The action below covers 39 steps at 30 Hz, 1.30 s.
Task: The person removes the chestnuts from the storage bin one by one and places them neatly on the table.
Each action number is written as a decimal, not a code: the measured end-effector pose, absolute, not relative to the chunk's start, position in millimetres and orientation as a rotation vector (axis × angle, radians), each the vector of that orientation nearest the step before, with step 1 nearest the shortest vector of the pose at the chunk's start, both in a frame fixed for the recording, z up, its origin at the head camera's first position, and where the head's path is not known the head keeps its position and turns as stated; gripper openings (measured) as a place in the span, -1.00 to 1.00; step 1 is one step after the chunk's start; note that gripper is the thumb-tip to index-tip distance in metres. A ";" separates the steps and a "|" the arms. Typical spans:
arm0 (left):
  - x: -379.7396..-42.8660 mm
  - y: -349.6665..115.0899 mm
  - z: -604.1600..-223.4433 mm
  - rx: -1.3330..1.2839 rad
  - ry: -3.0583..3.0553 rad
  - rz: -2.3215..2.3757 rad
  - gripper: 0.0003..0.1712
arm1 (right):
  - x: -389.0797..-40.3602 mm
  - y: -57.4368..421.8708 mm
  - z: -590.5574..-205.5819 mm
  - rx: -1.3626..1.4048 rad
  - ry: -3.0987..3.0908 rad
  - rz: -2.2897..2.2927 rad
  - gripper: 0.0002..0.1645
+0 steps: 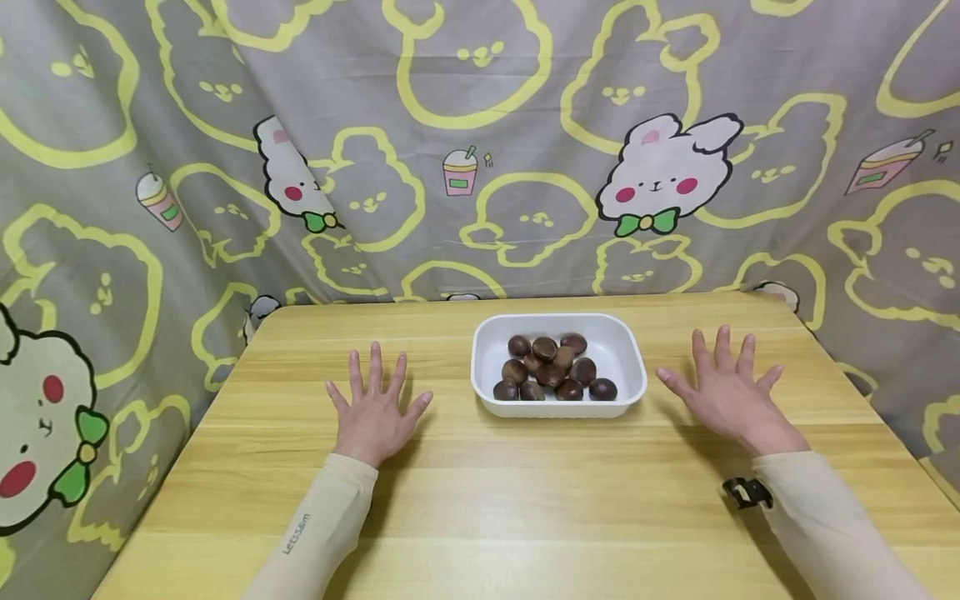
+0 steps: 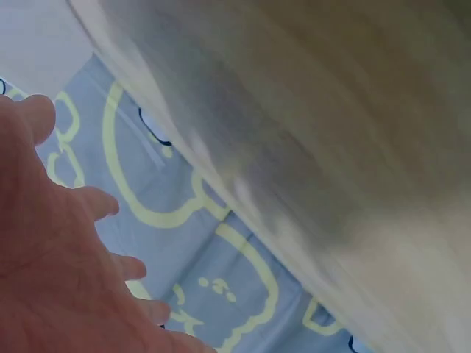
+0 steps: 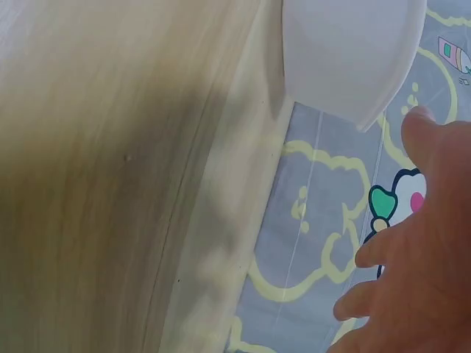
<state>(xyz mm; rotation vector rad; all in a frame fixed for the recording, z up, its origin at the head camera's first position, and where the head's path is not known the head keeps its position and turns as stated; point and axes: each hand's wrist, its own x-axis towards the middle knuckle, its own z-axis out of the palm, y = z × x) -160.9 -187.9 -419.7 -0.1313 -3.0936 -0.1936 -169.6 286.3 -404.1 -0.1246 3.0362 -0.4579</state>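
A white plastic tray (image 1: 558, 409) with several brown chestnuts (image 1: 551, 375) stands near the back of the table, between the two hands. To its left, my left hand (image 1: 372, 417) is held palm down with fingers spread, holding nothing. On the other side, my right hand (image 1: 731, 390) has its fingers spread too, its thumb pointing toward the tray's right end, apart from it. The right wrist view shows the tray's outer wall (image 3: 346, 59) beyond the thumb. In the left wrist view the left palm (image 2: 51, 250) and fingertips appear at the left.
The wooden table (image 1: 465, 500) runs back to a grey curtain (image 1: 480, 150) with yellow outlines and cartoon rabbits, which hangs behind it and along the sides. A black strap (image 1: 747, 492) shows at the right sleeve's cuff.
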 end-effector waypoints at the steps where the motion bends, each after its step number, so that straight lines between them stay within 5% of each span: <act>1: -161.0 -188.1 -420.2 -0.142 -3.089 -0.198 -0.09 | -169.6 285.6 -404.4 -0.136 3.044 -0.465 0.14; 9: -170.2 -182.2 -411.4 -0.179 -2.972 -0.505 0.02 | -175.1 273.6 -401.3 -0.379 3.014 -1.064 -0.15; 14: -178.5 -166.8 -397.7 -0.168 -2.794 -0.866 -0.19 | -180.3 260.6 -403.9 -0.394 2.951 -1.368 -0.34; 25: -195.0 -122.2 -387.5 -0.447 -2.536 -1.289 -0.56 | -183.5 248.9 -416.3 -0.389 2.862 -1.512 -0.41; 39: -216.7 -74.8 -386.3 -0.546 -2.585 -1.446 -0.62 | -184.5 241.6 -421.0 -0.319 2.871 -1.544 -0.42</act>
